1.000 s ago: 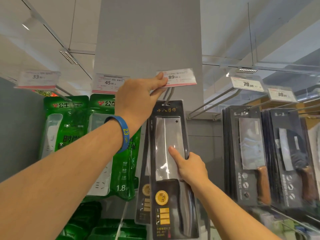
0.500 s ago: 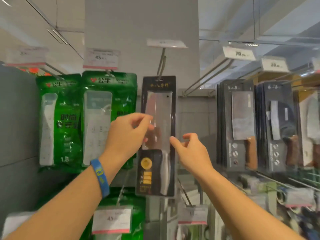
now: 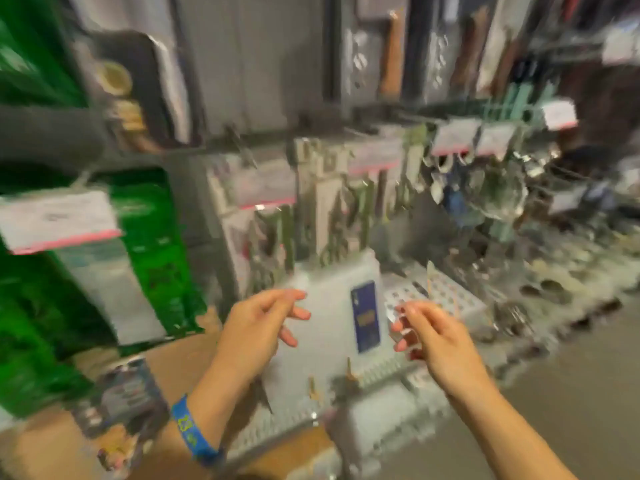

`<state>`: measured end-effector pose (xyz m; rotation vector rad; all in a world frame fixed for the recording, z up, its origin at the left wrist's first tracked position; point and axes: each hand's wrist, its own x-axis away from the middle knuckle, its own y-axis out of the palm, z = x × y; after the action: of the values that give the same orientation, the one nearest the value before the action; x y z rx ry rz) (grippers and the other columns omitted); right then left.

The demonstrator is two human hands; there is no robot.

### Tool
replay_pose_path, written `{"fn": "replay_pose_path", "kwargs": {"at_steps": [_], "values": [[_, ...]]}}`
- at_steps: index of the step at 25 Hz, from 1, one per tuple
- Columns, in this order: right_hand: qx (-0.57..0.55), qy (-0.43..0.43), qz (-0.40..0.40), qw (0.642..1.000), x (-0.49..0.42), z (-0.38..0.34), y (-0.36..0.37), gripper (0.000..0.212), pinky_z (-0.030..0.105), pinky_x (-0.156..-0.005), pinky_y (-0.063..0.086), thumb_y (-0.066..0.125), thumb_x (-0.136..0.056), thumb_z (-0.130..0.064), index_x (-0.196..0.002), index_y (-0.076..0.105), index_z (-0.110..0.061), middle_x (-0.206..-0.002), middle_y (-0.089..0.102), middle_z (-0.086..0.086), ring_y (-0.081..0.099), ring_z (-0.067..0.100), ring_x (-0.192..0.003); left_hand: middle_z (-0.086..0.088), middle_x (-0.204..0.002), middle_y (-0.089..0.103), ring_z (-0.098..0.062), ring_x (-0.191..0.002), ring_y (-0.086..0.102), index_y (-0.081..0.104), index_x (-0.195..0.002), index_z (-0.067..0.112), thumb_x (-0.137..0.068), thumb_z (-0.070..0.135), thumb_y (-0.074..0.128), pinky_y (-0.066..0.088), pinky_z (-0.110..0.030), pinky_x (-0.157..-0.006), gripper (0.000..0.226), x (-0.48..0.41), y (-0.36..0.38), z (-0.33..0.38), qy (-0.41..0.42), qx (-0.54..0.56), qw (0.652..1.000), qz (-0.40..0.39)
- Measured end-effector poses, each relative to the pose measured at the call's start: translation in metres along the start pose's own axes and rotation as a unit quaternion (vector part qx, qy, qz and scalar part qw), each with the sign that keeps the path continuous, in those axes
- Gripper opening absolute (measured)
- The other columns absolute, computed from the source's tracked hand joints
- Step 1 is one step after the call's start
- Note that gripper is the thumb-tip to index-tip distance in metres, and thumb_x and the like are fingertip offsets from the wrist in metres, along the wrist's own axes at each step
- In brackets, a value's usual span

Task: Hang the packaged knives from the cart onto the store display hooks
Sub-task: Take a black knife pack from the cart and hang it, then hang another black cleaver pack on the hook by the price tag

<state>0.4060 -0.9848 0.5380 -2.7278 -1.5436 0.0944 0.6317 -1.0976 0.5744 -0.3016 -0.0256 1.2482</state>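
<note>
1. A grey back panel (image 3: pixel 249 64) rises behind the shelving, heavily blurred.
2. White price tags (image 3: pixel 59 220) with pink lower edges hang before green packages (image 3: pixel 156 258).
3. Grey floor (image 3: pixel 571 358) lies lower right.

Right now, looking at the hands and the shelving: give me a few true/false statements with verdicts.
1. The left hand and the right hand both hold nothing. True.
2. The blue wristband is on the right wrist. False: it is on the left wrist.
3. A dark blue pack shows between the two hands. True.
4. The green packages hang at the right of the view. False: they are at the left.
5. The near price tag has a pink lower edge. True.
</note>
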Motion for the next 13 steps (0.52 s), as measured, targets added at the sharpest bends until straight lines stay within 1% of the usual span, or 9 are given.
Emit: {"fn": "replay_pose_path", "kwargs": {"at_steps": [2,3,5,6,7,9,11,13], "values": [[0.006,0.109,0.057,0.992,0.043,0.059,-0.048,0.022,0.018,-0.05,0.043,0.052,-0.106,-0.021,-0.097,0.07,-0.013,-0.077,0.072,0.001,0.06,0.01,-0.054,-0.003,-0.081,0.075,-0.01,-0.045,0.055,0.074,-0.094,0.017,-0.101,0.023,0.053,0.036,-0.015,-0.041,0.023,0.024,0.051,-0.048,-0.09,-0.01,0.994,-0.063],[0.009,0.146,0.087,0.985,0.066,0.081,-0.072,0.022,0.019,-0.05,0.043,0.051,-0.106,-0.022,-0.097,0.07,-0.013,-0.077,0.072,0.0,0.059,0.009,-0.053,-0.004,-0.081,0.075,-0.01,-0.046,0.054,0.073,-0.092,0.018,-0.101,0.021,0.052,0.038,-0.016,-0.043,0.023,0.036,0.077,-0.068,-0.12,-0.013,0.988,-0.096],[0.005,0.195,0.154,0.969,0.115,0.113,-0.121,0.022,0.019,-0.05,0.043,0.051,-0.106,-0.022,-0.098,0.07,-0.013,-0.076,0.073,-0.001,0.059,0.008,-0.053,-0.004,-0.083,0.075,-0.011,-0.048,0.054,0.074,-0.091,0.019,-0.1,0.019,0.052,0.039,-0.022,-0.047,0.023,0.062,0.13,-0.095,-0.156,-0.017,0.973,-0.169],[0.002,0.214,0.189,0.958,0.14,0.123,-0.145,0.022,0.019,-0.051,0.043,0.051,-0.106,-0.022,-0.098,0.07,-0.013,-0.076,0.072,-0.001,0.058,0.008,-0.053,-0.005,-0.084,0.075,-0.011,-0.047,0.055,0.074,-0.092,0.019,-0.1,0.018,0.052,0.039,-0.021,-0.046,0.023,0.076,0.157,-0.103,-0.169,-0.02,0.964,-0.205],[-0.002,0.231,0.231,0.945,0.171,0.13,-0.173,0.023,0.02,-0.051,0.044,0.05,-0.107,-0.022,-0.098,0.07,-0.014,-0.078,0.072,-0.001,0.059,0.008,-0.053,-0.006,-0.083,0.075,-0.01,-0.046,0.055,0.074,-0.092,0.017,-0.1,0.016,0.052,0.038,-0.018,-0.044,0.023,0.092,0.189,-0.108,-0.182,-0.028,0.952,-0.246],[-0.009,0.257,0.299,0.919,0.231,0.139,-0.219,0.025,0.022,-0.052,0.043,0.048,-0.108,-0.023,-0.098,0.069,-0.015,-0.077,0.072,-0.002,0.059,0.007,-0.052,-0.006,-0.078,0.074,-0.011,-0.045,0.054,0.072,-0.093,0.012,-0.1,0.012,0.051,0.038,-0.014,-0.041,0.022,0.126,0.244,-0.11,-0.193,-0.052,0.929,-0.312],[-0.015,0.282,0.351,0.893,0.294,0.147,-0.257,0.026,0.022,-0.051,0.041,0.045,-0.109,-0.024,-0.101,0.069,-0.015,-0.075,0.072,-0.005,0.06,0.007,-0.054,-0.008,-0.08,0.072,-0.014,-0.048,0.053,0.071,-0.095,0.01,-0.101,0.013,0.052,0.039,-0.015,-0.044,0.021,0.163,0.293,-0.106,-0.185,-0.08,0.905,-0.374],[-0.032,0.298,0.402,0.865,0.359,0.155,-0.289,0.027,0.02,-0.05,0.041,0.045,-0.109,-0.024,-0.102,0.069,-0.014,-0.074,0.074,-0.005,0.061,0.008,-0.055,-0.012,-0.085,0.072,-0.015,-0.052,0.056,0.071,-0.099,0.007,-0.101,0.014,0.051,0.041,-0.015,-0.046,0.021,0.204,0.339,-0.098,-0.163,-0.105,0.88,-0.433]]}}
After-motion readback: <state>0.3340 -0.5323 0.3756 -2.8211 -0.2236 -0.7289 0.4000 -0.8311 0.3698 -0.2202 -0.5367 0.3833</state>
